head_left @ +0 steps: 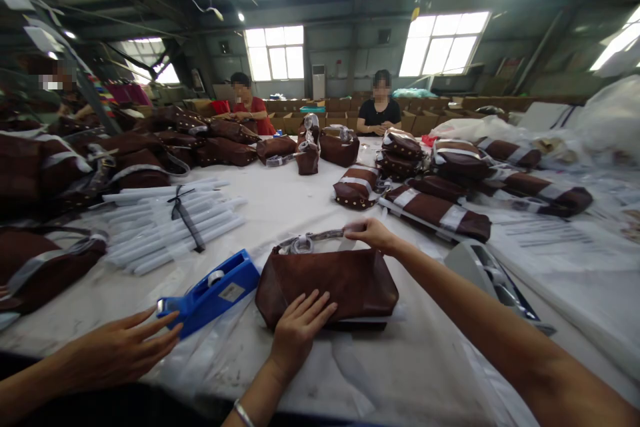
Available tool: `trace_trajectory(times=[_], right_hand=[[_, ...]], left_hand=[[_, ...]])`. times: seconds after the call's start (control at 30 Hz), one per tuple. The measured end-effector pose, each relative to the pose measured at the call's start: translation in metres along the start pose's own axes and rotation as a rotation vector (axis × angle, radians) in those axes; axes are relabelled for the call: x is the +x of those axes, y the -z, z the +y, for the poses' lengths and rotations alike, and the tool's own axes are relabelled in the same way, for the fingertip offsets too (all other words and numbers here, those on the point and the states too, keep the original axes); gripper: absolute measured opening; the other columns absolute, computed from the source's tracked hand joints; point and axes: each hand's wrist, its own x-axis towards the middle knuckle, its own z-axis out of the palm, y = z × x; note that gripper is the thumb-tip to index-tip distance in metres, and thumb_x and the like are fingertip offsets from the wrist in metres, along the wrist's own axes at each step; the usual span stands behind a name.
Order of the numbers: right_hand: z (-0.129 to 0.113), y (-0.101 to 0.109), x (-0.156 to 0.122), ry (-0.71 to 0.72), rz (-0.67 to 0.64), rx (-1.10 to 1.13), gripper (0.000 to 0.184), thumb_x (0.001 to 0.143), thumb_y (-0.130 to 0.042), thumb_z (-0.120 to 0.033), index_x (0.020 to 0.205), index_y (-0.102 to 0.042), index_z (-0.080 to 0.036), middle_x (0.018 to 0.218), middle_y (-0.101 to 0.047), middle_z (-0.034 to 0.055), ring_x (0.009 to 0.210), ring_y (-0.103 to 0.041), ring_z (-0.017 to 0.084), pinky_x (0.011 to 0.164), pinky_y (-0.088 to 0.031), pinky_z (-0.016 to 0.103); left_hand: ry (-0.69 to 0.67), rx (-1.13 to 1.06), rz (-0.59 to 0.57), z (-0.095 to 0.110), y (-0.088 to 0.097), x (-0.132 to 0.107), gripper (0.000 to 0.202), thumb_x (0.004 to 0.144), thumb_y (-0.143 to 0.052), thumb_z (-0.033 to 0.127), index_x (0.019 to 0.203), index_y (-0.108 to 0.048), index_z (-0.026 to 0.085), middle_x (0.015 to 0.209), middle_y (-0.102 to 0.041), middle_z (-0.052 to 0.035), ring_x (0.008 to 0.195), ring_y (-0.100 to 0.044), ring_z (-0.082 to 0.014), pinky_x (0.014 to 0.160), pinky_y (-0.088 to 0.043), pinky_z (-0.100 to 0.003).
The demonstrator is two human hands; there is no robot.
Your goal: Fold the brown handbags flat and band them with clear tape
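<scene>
The brown leather handbag lies on the tabletop, its inside hidden. The right hand pinches its wrapped strap. A braceleted hand spreads flat on its front; a third hand, fingers apart, is at the blue tape dispenser left of it. Which is the person's left, I can't tell. Well beyond the handbag, the cardboard boxes' contents are indistinct.

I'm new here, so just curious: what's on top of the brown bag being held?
A wrapped handle rises above its top edge. The right hand grips it, covering part of it; anything inside the bag is hidden by its sides.
</scene>
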Motion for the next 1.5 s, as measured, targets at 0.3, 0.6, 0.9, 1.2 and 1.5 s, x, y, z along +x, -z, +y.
trace_trajectory(times=[0.3, 0.6, 0.9, 1.2, 1.5], right_hand=[[0.016, -0.037, -0.120, 0.564, -0.038, -0.313, 0.054, 0.087, -0.043, -0.001, 0.129, -0.066, -0.025, 0.131, -0.066, 0.0052, 0.125, -0.059, 0.020, 0.110, -0.048, 0.039], [0.064, -0.060, -0.140, 0.882, 0.078, -0.597, 0.053, 0.100, -0.040, -0.007, 0.151, -0.040, -0.021, 0.141, -0.057, 0.0111, 0.139, -0.044, 0.023, 0.115, -0.043, 0.049], [0.055, -0.060, -0.157, 0.894, 0.153, -0.569, 0.043, 0.103, -0.046, -0.013, 0.145, -0.048, -0.019, 0.133, -0.064, 0.0128, 0.133, -0.052, 0.023, 0.111, -0.048, 0.048], [0.040, -0.066, -0.190, 0.797, 0.213, -0.532, 0.038, 0.101, -0.048, -0.011, 0.135, -0.059, -0.023, 0.124, -0.070, 0.0089, 0.120, -0.063, 0.022, 0.105, -0.054, 0.046], [-0.002, -0.037, -0.087, 0.405, 0.083, -0.692, 0.047, 0.099, -0.058, -0.040, 0.140, -0.054, -0.018, 0.143, -0.055, 0.0136, 0.131, -0.052, 0.028, 0.112, -0.042, 0.044]], left_hand=[[-0.006, 0.014, -0.012, -0.009, -0.008, 0.001, 0.052, 0.096, -0.041, 0.003, 0.139, -0.054, 0.030, 0.138, -0.062, 0.0022, 0.126, -0.060, -0.0184, 0.102, -0.053, -0.039], [-0.027, 0.105, -0.215, 0.014, -0.005, 0.015, 0.038, 0.097, -0.040, 0.009, 0.128, -0.060, 0.017, 0.156, -0.043, -0.0050, 0.142, -0.043, -0.0254, 0.112, -0.046, -0.049], [-0.029, -0.024, -0.249, 0.030, -0.017, 0.027, 0.051, 0.092, -0.038, 0.005, 0.142, -0.048, 0.016, 0.151, -0.050, -0.0060, 0.142, -0.044, -0.0218, 0.115, -0.043, -0.046], [0.047, 0.054, -0.276, 0.047, -0.018, 0.030, 0.068, 0.092, -0.046, 0.008, 0.153, -0.032, 0.033, 0.156, -0.044, -0.0025, 0.138, -0.047, -0.0259, 0.111, -0.046, -0.047], [0.024, 0.170, -0.168, 0.050, -0.025, 0.024, 0.063, 0.093, -0.046, 0.010, 0.151, -0.036, 0.033, 0.155, -0.045, -0.0064, 0.139, -0.046, -0.0248, 0.110, -0.045, -0.046]])
